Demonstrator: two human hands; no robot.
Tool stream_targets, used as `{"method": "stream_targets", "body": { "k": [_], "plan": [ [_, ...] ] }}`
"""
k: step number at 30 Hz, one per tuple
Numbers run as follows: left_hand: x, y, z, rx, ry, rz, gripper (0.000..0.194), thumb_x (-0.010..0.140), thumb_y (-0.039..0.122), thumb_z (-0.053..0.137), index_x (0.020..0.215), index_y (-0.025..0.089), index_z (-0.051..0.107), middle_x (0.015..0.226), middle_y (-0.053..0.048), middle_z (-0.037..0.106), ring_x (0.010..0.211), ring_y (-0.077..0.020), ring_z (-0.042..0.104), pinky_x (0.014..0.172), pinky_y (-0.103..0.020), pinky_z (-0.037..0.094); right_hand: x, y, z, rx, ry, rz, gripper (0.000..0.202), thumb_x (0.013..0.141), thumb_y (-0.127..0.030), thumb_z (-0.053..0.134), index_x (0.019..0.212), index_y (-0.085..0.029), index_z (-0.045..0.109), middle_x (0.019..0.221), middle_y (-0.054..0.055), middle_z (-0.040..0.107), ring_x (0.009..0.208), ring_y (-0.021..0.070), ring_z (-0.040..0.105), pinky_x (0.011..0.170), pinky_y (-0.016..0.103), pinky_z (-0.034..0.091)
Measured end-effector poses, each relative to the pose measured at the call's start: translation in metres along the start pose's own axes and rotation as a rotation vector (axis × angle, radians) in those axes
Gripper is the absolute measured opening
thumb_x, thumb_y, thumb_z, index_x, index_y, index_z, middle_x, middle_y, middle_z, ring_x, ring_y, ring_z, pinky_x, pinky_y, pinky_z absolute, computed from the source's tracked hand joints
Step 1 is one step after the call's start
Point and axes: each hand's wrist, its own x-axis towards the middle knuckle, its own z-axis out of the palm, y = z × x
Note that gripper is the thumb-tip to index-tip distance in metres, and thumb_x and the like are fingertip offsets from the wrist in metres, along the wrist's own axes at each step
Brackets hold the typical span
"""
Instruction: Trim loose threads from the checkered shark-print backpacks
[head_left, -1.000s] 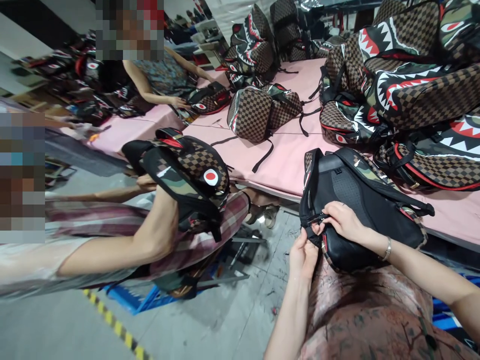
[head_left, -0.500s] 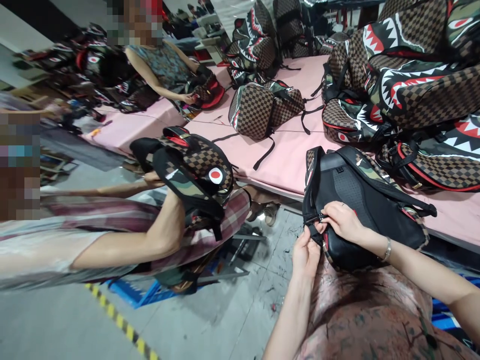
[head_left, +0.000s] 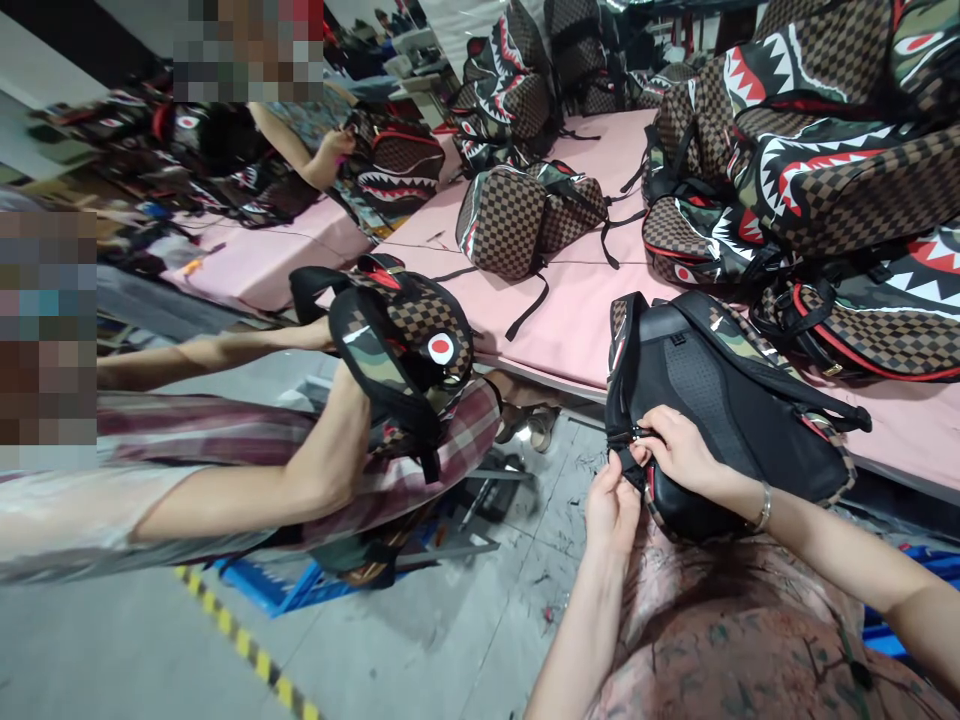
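Observation:
A black-backed backpack (head_left: pixel 739 420) with checkered sides leans between my lap and the pink table edge, its padded back and shoulder straps facing me. My left hand (head_left: pixel 613 508) pinches a black webbing strap (head_left: pixel 630 466) at the bag's lower left corner. Just above it, my right hand (head_left: pixel 681 448) is closed with fingertips on a small dark piece with a shiny edge (head_left: pixel 636 435), set against the strap. Whether that piece is a buckle or a small tool, I cannot tell. My right wrist wears a bracelet.
On the pink table (head_left: pixel 566 335) lie checkered backpacks (head_left: pixel 506 220), with more shark-mouth backpacks (head_left: pixel 847 170) piled at right. A seated co-worker on my left holds another backpack (head_left: pixel 424 330). Farther back, another person handles a bag (head_left: pixel 401 165). Yellow-black tape (head_left: pixel 240 640) marks the floor.
My hands stay at the same strap, the right one shifting only slightly. The co-worker's backpack at left has moved a little rightward. The far person has raised and turned their bag.

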Motion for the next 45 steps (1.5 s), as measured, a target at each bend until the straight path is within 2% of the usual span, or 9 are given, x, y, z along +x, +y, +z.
{"method": "stream_targets", "body": {
  "k": [4, 13, 21, 24, 28, 33, 38, 42, 45],
  "plan": [
    [0.0, 0.003, -0.002, -0.038, 0.012, -0.038, 0.017, 0.08, 0.015, 0.053, 0.082, 0.005, 0.067, 0.081, -0.011, 0.07, 0.084, -0.0214, 0.066, 0.091, -0.033, 0.046, 0.007, -0.001, -0.003, 0.298, 0.141, 0.133, 0.005, 0.083, -0.022, 0.045, 0.087, -0.02, 0.047, 0.076, 0.001, 0.053, 0.068, 0.0137, 0.053, 0.063, 0.026, 0.044],
    [0.0, 0.005, 0.003, -0.049, 0.032, -0.032, 0.017, 0.081, 0.011, 0.05, 0.081, 0.004, 0.066, 0.078, -0.011, 0.07, 0.077, -0.0189, 0.067, 0.087, -0.031, 0.049, 0.005, 0.015, -0.013, -0.146, -0.057, -0.189, 0.008, 0.085, -0.018, 0.045, 0.08, -0.017, 0.051, 0.081, 0.007, 0.057, 0.081, 0.0198, 0.051, 0.072, 0.032, 0.042],
    [-0.001, 0.001, 0.001, 0.027, 0.0, 0.023, 0.016, 0.077, 0.017, 0.059, 0.084, 0.004, 0.066, 0.08, -0.013, 0.07, 0.079, -0.0191, 0.067, 0.092, -0.032, 0.045, 0.007, 0.009, -0.01, -0.207, -0.076, -0.208, 0.014, 0.087, -0.019, 0.042, 0.079, -0.017, 0.053, 0.081, 0.007, 0.057, 0.08, 0.0194, 0.05, 0.072, 0.032, 0.041],
    [-0.003, -0.002, 0.002, 0.135, -0.049, 0.066, 0.026, 0.073, 0.027, 0.064, 0.088, 0.006, 0.066, 0.081, -0.013, 0.07, 0.083, -0.0207, 0.066, 0.093, -0.034, 0.042, 0.007, 0.007, -0.012, -0.091, -0.031, -0.116, 0.014, 0.085, -0.019, 0.043, 0.075, -0.018, 0.052, 0.077, 0.005, 0.056, 0.076, 0.0176, 0.051, 0.071, 0.03, 0.041],
    [-0.004, -0.005, -0.001, 0.29, -0.096, 0.155, 0.031, 0.07, 0.036, 0.066, 0.087, 0.01, 0.066, 0.079, -0.009, 0.07, 0.085, -0.0206, 0.065, 0.092, -0.035, 0.041, 0.014, 0.007, -0.01, 0.263, 0.026, 0.212, 0.009, 0.079, -0.025, 0.052, 0.084, -0.018, 0.051, 0.077, 0.0, 0.055, 0.068, 0.0125, 0.052, 0.063, 0.024, 0.042],
    [-0.004, -0.008, -0.003, 0.508, -0.128, 0.265, 0.03, 0.068, 0.028, 0.069, 0.093, 0.013, 0.062, 0.089, -0.008, 0.069, 0.085, -0.0164, 0.064, 0.086, -0.031, 0.045, 0.031, 0.002, 0.006, 0.541, -0.241, 0.455, 0.029, 0.069, -0.043, 0.061, 0.075, -0.016, 0.053, 0.055, -0.006, 0.045, 0.047, 0.008, 0.042, 0.047, 0.02, 0.034],
    [-0.006, -0.004, -0.003, 0.665, 0.113, 0.571, 0.032, 0.062, 0.025, 0.073, 0.089, 0.016, 0.059, 0.08, -0.003, 0.067, 0.076, -0.0134, 0.064, 0.077, -0.027, 0.048, 0.044, -0.01, 0.012, 0.517, -0.155, 0.483, 0.041, 0.068, -0.054, 0.059, 0.057, -0.015, 0.049, 0.052, -0.004, 0.045, 0.049, 0.0076, 0.041, 0.045, 0.019, 0.03],
    [-0.005, -0.006, -0.007, 0.751, 0.118, 0.571, 0.027, 0.066, 0.031, 0.068, 0.086, 0.014, 0.064, 0.08, -0.005, 0.068, 0.073, -0.0144, 0.062, 0.074, -0.028, 0.049, 0.048, -0.014, 0.005, 0.377, -0.125, 0.494, 0.04, 0.065, -0.052, 0.062, 0.055, -0.015, 0.049, 0.05, -0.004, 0.045, 0.049, 0.0076, 0.041, 0.044, 0.019, 0.027],
    [0.002, -0.01, -0.014, 0.736, 0.094, 0.625, 0.026, 0.068, 0.032, 0.066, 0.088, 0.015, 0.067, 0.083, -0.004, 0.069, 0.078, -0.0153, 0.062, 0.078, -0.028, 0.047, 0.05, -0.013, -0.002, 0.478, -0.153, 0.536, 0.04, 0.063, -0.051, 0.065, 0.054, -0.015, 0.047, 0.049, -0.005, 0.043, 0.044, 0.0059, 0.037, 0.041, 0.018, 0.024]
  ]
}}
